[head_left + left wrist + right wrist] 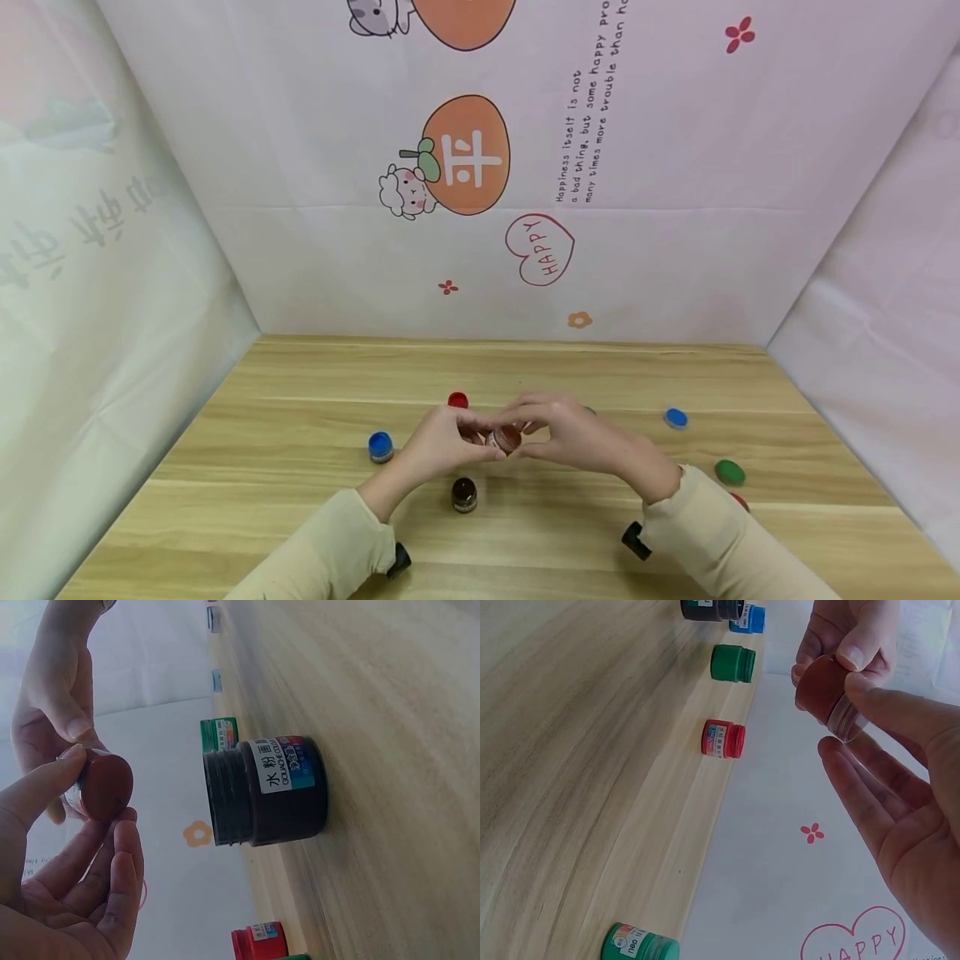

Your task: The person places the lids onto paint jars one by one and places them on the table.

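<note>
Left hand (442, 442) and right hand (573, 432) both clamped on brown jar (506, 439) above tabletop (247, 467); black jar (464, 495) near; open strip (510, 364) along far edge (637, 345).

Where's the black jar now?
In the head view, the black jar stands on the table, below the left hand in frame, right of the blue jar.

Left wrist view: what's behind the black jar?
A green jar and white backdrop show past the black jar. The green jar's overlapped part is covered.
</note>
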Demonstrator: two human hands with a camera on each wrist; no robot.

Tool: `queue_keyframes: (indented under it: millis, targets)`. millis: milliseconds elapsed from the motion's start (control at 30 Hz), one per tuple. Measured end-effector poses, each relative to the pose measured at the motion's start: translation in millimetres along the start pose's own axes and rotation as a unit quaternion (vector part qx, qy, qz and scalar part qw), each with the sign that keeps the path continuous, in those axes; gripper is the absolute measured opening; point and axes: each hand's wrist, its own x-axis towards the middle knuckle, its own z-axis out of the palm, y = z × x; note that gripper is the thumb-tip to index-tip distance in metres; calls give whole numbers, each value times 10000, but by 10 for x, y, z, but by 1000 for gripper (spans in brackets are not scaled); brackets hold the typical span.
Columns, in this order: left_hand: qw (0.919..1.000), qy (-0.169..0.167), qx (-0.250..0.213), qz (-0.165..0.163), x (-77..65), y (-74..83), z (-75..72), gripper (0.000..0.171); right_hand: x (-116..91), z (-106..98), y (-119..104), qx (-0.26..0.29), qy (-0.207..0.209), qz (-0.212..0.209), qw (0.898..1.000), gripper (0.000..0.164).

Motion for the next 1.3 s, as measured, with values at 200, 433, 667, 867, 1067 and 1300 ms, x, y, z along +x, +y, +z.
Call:
queue_keyframes:
  millis: [200,433,667,867,1067,1300]
  targets:
    - [10000,10,26,57,-2,-3,-4,33,-2,11,5,42,36,-147,9999,40]
    - [10000,5,-23,40,-2,-6,-11,33,-4,3,-15,128,5,297,9995,42]
    - [10000,0,48,27,-6,0,-15,33,-7,-2,0,-10,33,-101,9999,36]
    - [10000,29,-2,-36,-10,0,-14,34,-9,3,-10,-125,44,79,9999,36]
    - [10000,12,-26,-24,-11,-9,-25,35,-6,-2,-21,67,69,71,9999,43]
    - [10000,-15,-11,-3,-10,-13,-27,35,-2,-7,-17,77,43,-25,10000,39]
